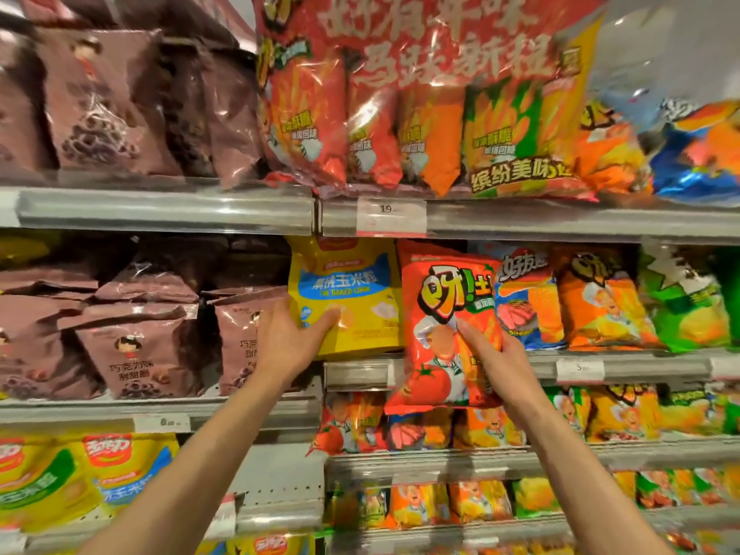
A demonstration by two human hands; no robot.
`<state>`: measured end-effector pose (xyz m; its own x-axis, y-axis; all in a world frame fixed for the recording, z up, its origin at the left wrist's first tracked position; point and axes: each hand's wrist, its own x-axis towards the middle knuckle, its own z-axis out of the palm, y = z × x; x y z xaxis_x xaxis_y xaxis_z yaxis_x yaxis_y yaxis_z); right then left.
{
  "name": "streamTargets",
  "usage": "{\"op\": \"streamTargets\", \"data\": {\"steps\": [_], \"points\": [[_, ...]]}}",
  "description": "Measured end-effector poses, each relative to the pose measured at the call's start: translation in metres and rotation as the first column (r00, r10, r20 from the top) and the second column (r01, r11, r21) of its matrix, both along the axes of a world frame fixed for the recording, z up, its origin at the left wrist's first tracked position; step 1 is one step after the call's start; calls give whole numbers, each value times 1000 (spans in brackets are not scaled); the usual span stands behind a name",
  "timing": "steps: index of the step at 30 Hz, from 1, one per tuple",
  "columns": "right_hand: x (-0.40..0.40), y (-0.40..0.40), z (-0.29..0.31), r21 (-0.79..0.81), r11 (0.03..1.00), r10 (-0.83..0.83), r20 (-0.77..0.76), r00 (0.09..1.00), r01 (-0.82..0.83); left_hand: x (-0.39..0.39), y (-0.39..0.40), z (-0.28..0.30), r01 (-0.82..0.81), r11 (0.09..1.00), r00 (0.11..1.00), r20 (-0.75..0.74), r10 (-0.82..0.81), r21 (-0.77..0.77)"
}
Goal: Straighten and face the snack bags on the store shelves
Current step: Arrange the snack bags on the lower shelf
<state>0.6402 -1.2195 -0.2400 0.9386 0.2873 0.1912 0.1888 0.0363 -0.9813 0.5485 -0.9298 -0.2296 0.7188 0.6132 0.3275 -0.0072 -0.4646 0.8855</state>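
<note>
Red foil fills the middle of the view as a person works a snack aisle with both bare arms raised. The right hand [494, 354] grips a red tomato bag [448, 326] by its lower right edge, index finger laid across the front. The bag hangs forward of the middle shelf [660, 364], tilted, its bottom drooping over the shelf lip, probably lifted out so it can be set back upright, face forward. The left hand [294, 338] cups the lower left corner of a yellow bag [346, 294], thumb pressed on its front, apparently steadying it so the row holds while its neighbour is reseated. That bag stands on the same shelf just left of the red one and reads "BAKED CORN" beneath blue Chinese lettering. A cartoon chef and tomatoes mark the red bag. To its right, orange and green chef bags [600, 302] lean unevenly. Overhead, a clear multipack [436, 94] carries large Chinese characters, and a price tag [390, 216] on the rail below it shows "19". Brown bags [132, 346] with Chinese print crowd the left bays.
</note>
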Motion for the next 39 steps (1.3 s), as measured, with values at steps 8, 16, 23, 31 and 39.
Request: {"op": "streamTargets", "data": {"steps": [8,16,23,31,39], "points": [[4,4,3,6,1000,21,-19,1000,-21,17,3,10,67,979,998,24,-63,-192],[4,4,1,1,1000,31,-30,999,-31,13,1,10,137,950,989,91,-116,-281],[9,-1,4,-29,999,22,-13,1000,-23,-7,21,11,71,932,987,163,-13,-356],[14,0,7,-54,998,-18,4,1000,18,-30,48,13,51,936,980,198,20,-347],[11,11,13,-80,995,-55,19,998,56,-51,65,31,53,929,984,175,13,-365]]}}
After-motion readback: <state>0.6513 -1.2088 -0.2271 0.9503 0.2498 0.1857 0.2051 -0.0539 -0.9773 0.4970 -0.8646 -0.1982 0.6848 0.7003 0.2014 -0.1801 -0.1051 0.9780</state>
